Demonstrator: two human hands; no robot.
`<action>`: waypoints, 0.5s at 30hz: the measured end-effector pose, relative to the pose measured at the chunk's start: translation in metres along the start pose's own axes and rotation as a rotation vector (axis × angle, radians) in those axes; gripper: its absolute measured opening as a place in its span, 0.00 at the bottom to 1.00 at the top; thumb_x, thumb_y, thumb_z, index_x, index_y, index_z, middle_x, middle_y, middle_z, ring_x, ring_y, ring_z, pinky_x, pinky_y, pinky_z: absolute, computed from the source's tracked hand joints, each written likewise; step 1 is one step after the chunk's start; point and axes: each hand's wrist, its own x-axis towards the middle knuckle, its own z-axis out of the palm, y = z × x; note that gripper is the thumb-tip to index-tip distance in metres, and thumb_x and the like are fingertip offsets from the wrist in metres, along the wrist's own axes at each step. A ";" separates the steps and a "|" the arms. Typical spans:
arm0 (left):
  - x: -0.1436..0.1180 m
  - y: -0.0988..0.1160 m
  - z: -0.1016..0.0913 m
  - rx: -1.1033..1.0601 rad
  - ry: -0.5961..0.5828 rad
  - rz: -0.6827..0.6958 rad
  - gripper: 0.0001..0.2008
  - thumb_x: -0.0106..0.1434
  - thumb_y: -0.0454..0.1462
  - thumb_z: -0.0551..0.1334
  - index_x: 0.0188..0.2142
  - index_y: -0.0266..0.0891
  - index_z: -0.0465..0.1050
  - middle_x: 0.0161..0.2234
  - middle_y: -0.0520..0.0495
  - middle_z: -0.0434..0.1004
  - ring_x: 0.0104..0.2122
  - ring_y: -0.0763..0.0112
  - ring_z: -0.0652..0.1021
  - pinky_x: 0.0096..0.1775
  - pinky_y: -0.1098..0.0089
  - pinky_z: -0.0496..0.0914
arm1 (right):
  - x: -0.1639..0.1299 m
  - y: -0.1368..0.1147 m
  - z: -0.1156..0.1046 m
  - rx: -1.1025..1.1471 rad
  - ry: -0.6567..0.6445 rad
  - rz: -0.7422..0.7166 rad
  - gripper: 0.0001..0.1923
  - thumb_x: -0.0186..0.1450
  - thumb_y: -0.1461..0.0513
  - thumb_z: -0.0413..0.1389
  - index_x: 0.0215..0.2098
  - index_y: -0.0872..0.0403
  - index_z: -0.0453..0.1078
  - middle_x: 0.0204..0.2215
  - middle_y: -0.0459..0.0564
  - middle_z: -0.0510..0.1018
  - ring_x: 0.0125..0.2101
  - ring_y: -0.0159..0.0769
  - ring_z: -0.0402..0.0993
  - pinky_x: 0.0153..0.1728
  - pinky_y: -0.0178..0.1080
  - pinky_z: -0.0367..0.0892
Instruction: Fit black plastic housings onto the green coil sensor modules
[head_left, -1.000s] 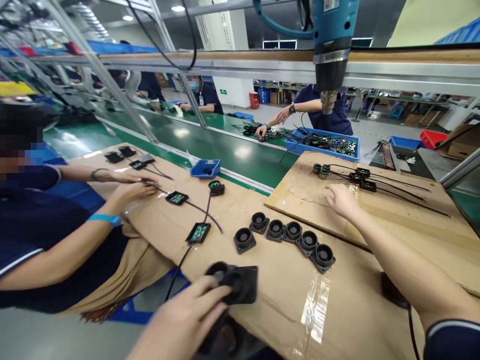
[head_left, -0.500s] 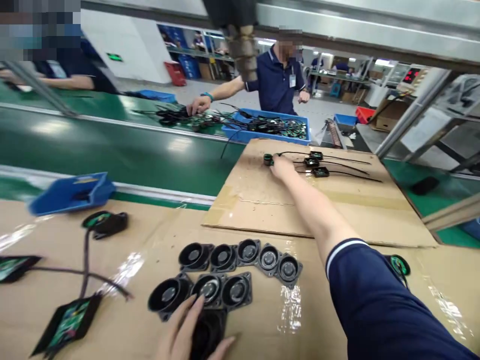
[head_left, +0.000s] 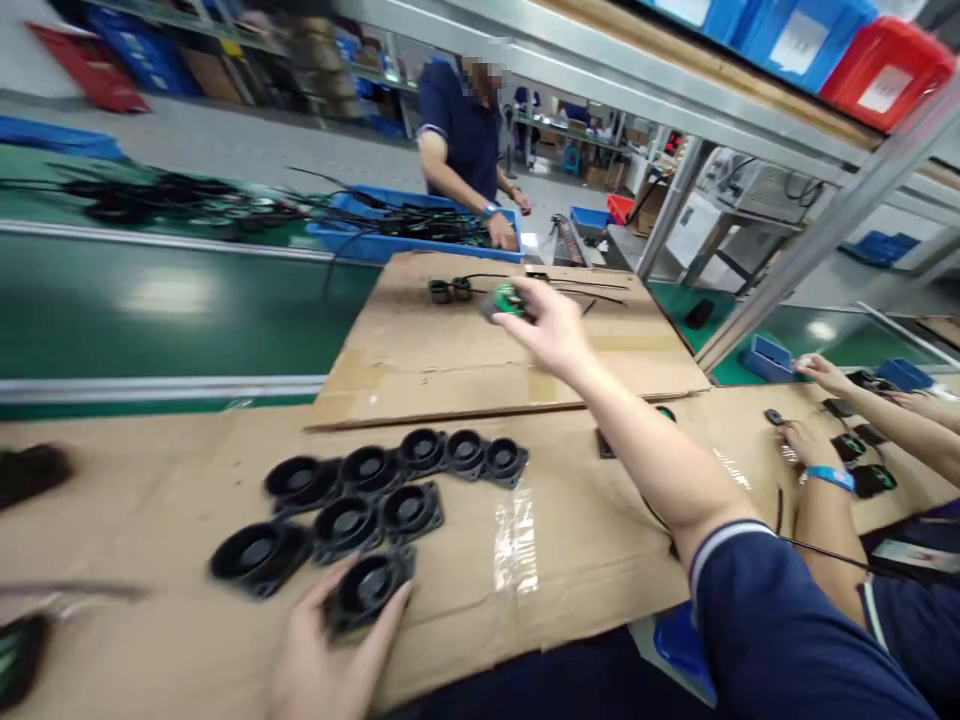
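Note:
My left hand [head_left: 322, 630] is closed around the rim of a square black fan frame [head_left: 369, 588] at the front of the cardboard-covered bench. Just beyond it, several more black fan frames [head_left: 346, 520] sit close together in uneven rows, their round openings facing up. My right hand [head_left: 551, 325] pinches a small round part with a green circuit board [head_left: 507, 298] above the raised cardboard sheet [head_left: 420, 350]. Two small dark round parts with green boards [head_left: 451, 290] stand on that sheet to the left, and thin black cables [head_left: 585, 285] trail behind my right hand.
A blue bin [head_left: 420, 240] of cabled boards stands behind the sheet, with a co-worker's hand [head_left: 502, 232] in it. Loose cabled boards [head_left: 172, 200] lie on the green belt [head_left: 150, 290]. A metal post [head_left: 795, 230] and another worker's arms [head_left: 817, 480] are at right.
My right hand has drawn back from the raised sheet with the round green part in its fingers. The view has swung right. The co-worker's hand has moved from the cable pile to the bin.

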 end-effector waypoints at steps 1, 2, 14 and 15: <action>-0.003 0.006 0.005 -0.040 -0.019 0.026 0.34 0.55 0.55 0.69 0.53 0.38 0.67 0.51 0.37 0.76 0.51 0.48 0.78 0.56 0.46 0.73 | -0.025 -0.015 -0.021 0.103 0.071 0.003 0.24 0.67 0.59 0.60 0.60 0.58 0.67 0.53 0.52 0.77 0.51 0.39 0.77 0.56 0.45 0.72; -0.007 0.012 0.010 -0.056 -0.056 0.049 0.33 0.55 0.54 0.70 0.53 0.38 0.67 0.51 0.37 0.75 0.52 0.49 0.78 0.56 0.46 0.73 | -0.051 -0.028 -0.040 0.183 0.125 0.005 0.26 0.67 0.58 0.62 0.60 0.57 0.68 0.53 0.52 0.77 0.50 0.41 0.77 0.56 0.48 0.73; -0.011 0.037 0.018 -0.025 -0.116 0.253 0.33 0.59 0.41 0.72 0.60 0.42 0.62 0.58 0.38 0.70 0.59 0.53 0.71 0.61 0.49 0.66 | -0.237 -0.050 -0.016 0.432 -0.258 0.326 0.28 0.61 0.54 0.67 0.57 0.52 0.72 0.52 0.56 0.79 0.50 0.48 0.79 0.45 0.45 0.81; -0.012 0.039 0.019 -0.017 -0.098 0.248 0.32 0.59 0.41 0.72 0.60 0.42 0.62 0.57 0.38 0.70 0.58 0.53 0.72 0.60 0.49 0.67 | -0.239 -0.048 -0.008 0.437 -0.303 0.356 0.28 0.61 0.54 0.66 0.58 0.52 0.71 0.52 0.57 0.79 0.51 0.48 0.79 0.45 0.44 0.81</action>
